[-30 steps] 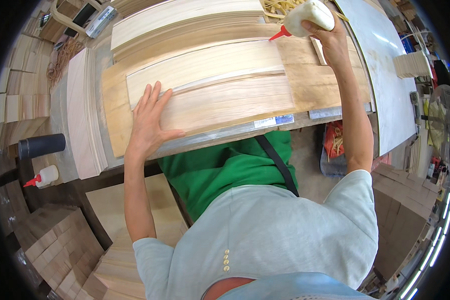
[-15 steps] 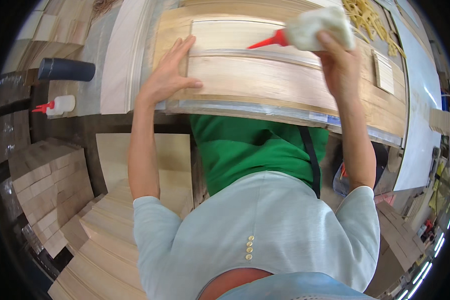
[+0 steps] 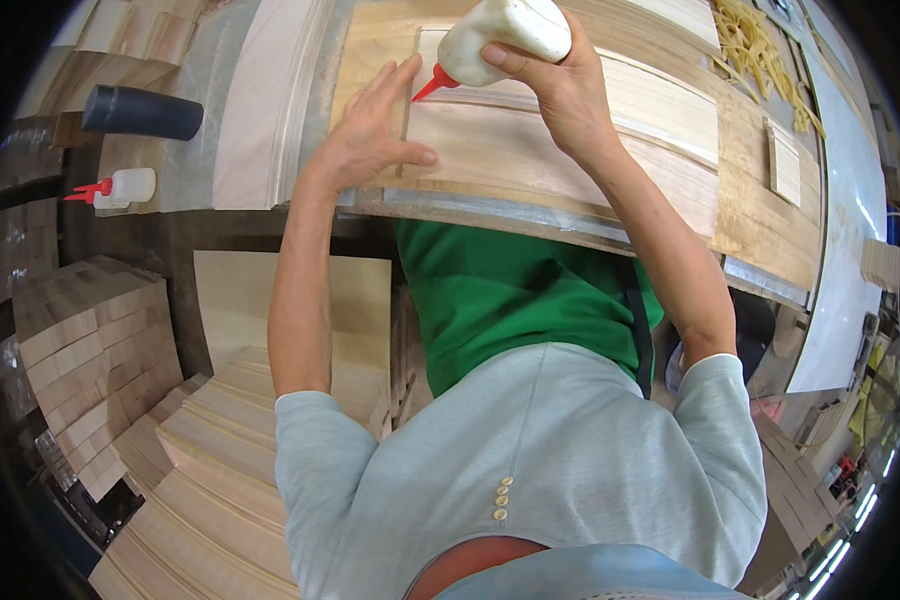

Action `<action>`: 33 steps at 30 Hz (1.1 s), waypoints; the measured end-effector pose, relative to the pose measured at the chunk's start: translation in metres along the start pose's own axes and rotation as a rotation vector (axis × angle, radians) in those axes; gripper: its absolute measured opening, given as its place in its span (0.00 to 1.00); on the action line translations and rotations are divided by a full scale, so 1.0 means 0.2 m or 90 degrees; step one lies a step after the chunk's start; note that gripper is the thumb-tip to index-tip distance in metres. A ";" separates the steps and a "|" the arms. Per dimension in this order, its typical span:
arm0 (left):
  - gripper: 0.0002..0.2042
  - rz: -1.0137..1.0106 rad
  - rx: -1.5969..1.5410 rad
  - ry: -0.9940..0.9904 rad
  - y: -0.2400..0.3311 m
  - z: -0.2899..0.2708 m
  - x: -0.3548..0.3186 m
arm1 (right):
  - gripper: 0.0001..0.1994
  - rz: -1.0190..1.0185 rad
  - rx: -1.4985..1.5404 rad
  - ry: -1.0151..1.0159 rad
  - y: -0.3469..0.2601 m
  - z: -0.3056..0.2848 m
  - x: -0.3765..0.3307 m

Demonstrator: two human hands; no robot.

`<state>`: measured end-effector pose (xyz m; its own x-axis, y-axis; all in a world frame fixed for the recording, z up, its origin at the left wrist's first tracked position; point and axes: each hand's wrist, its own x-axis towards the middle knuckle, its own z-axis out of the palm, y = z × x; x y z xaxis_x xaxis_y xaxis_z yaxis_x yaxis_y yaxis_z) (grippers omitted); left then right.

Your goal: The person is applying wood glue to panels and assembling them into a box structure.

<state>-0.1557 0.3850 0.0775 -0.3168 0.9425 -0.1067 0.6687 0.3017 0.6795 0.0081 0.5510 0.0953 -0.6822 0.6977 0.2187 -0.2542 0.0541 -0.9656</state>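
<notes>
A white plastic squeeze bottle with a red pointed nozzle (image 3: 495,40) is held tilted over the workbench, its nozzle aimed down and to the left at the top left corner of a thin pale wooden strip (image 3: 540,150) that lies flat on the bench. The right hand (image 3: 550,85) wraps around the bottle's body, thumb on the near side and fingers curled over the far side, gripping it firmly. The nozzle tip sits just above the strip's surface; whether it touches the wood cannot be told.

The left hand (image 3: 375,125) lies flat and spread on the left end of the same strip, fingers fanned out and pointing away from the body, the thumb stretched along the strip's near edge. It is just beside the nozzle, the fingertips close to the red tip.

The strip rests on a broad plywood board (image 3: 760,215), beside more long pale strips laid side by side. A metal-edged bench rim (image 3: 530,215) runs along the near side. To the left stands a stack of pale veneer sheets (image 3: 260,110), a dark cylindrical roll (image 3: 140,112), and a second small white bottle with a red nozzle (image 3: 115,188) lying on its side. Stacks of cut wooden blocks (image 3: 90,350) sit lower left. A heap of yellowish bands (image 3: 755,50) lies at the far right of the bench.
</notes>
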 end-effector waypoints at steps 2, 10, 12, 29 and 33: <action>0.53 -0.005 0.003 -0.001 -0.01 0.00 0.00 | 0.27 0.010 0.010 0.007 0.00 0.01 -0.01; 0.52 -0.017 0.012 -0.014 0.02 0.00 0.01 | 0.26 -0.016 -0.098 -0.002 -0.11 -0.16 -0.08; 0.52 -0.016 0.018 -0.011 0.03 -0.01 0.01 | 0.26 -0.009 -0.096 0.015 -0.12 -0.28 -0.12; 0.52 -0.037 0.060 -0.057 0.16 -0.03 0.03 | 0.26 -0.031 -0.156 0.152 -0.42 -1.30 -0.52; 0.52 -0.031 0.072 -0.077 0.20 -0.03 0.05 | 0.24 -0.038 -0.174 0.170 -0.45 -1.44 -0.55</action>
<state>-0.1372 0.4050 0.1078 -0.2720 0.9345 -0.2296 0.7283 0.3559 0.5856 0.3029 0.6757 0.1170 -0.4600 0.8471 0.2662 -0.0718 0.2633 -0.9620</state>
